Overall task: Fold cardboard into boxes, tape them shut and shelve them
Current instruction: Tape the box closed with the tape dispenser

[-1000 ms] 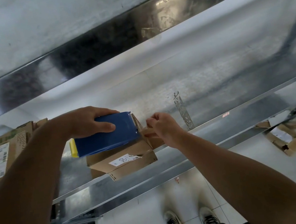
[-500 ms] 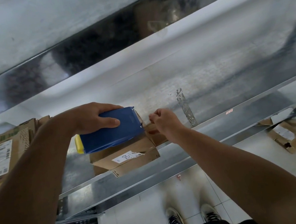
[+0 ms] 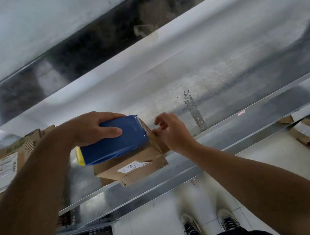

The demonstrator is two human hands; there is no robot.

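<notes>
Small cardboard box (image 3: 129,164) sits on the metal shelf (image 3: 226,90) at the near front lip, with the white label (image 3: 132,166) on its near face. Left hand (image 3: 91,128) grasps the blue tape dispenser (image 3: 114,145), thumb across its top, and holds it flat on the box lid with the mouth at the lid's right edge. Right hand (image 3: 172,132) is released: fingers loose and spread, tips touching the upper right face of the box just beside the dispenser mouth, holding nothing I can make out. The tape strip itself is too faint to confirm. Judgement: the step in hand is carrying the lid tape over the right edge and down the side. To do it well, keep the left hand's weight on the dispenser so the light box does not skate on the slick metal. Rub the tape down from the edge with the right fingertips in 1 pass, then twist the dispenser to cut it. Risk: a sideways tug could push the box off the lip, so slide it farther in afterwards. 1 larger box (image 3: 6,165) stands to the far left.
</notes>
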